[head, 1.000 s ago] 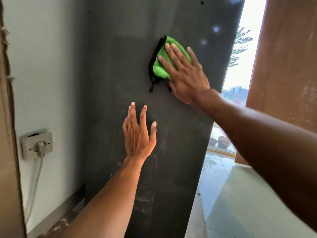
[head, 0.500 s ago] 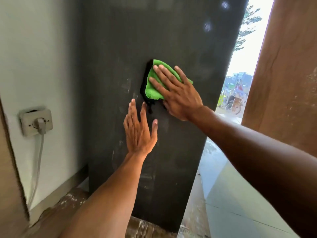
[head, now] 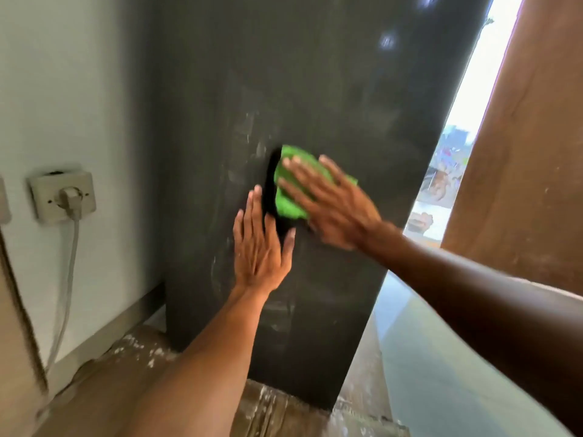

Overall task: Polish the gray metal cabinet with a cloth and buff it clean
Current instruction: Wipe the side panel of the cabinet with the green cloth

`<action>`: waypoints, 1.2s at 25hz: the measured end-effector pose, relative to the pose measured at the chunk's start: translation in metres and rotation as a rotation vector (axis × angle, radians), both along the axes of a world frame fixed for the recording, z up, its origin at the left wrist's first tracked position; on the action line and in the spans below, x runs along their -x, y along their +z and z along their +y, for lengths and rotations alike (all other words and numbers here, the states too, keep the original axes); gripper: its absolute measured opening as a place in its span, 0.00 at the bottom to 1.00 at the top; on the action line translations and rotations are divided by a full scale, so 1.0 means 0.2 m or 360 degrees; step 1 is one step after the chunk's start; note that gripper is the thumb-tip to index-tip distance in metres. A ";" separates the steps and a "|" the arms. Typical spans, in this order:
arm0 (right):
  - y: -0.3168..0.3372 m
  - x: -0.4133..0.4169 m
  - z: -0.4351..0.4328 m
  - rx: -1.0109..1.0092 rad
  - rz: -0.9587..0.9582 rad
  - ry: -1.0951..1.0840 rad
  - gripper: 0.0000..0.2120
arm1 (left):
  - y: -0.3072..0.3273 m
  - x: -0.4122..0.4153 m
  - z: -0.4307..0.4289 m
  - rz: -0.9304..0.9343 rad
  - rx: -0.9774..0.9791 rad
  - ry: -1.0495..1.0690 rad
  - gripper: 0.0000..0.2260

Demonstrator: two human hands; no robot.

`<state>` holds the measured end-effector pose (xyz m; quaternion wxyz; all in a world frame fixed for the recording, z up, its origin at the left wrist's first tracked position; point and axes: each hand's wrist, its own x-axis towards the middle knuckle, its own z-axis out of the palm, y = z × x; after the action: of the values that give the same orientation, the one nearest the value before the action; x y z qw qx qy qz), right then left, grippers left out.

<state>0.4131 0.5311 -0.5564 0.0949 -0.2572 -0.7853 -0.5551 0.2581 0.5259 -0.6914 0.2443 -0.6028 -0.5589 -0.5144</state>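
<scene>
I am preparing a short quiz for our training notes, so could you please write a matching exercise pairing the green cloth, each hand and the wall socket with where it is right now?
Column one:
1. green cloth
2. left hand
3. wall socket
4. right hand

Column two:
A. flat on the gray cabinet, holding nothing
B. on the white wall left of the cabinet, with a plug in it
C. pressed against the cabinet under a hand
D. fingers straight, spread over the green cloth

Pairs: 1-C, 2-A, 3-B, 4-D.
</scene>
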 end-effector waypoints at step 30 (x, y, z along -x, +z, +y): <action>-1.37 0.12 -0.01 0.0222 -0.0062 0.0051 0.32 | -1.19 0.11 -0.11 -0.0248 0.0724 -0.0010 0.39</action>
<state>0.3896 0.5285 -0.8308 0.0704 -0.2398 -0.8278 -0.5023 0.2365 0.5039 -0.9285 0.0569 -0.6025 -0.6757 -0.4210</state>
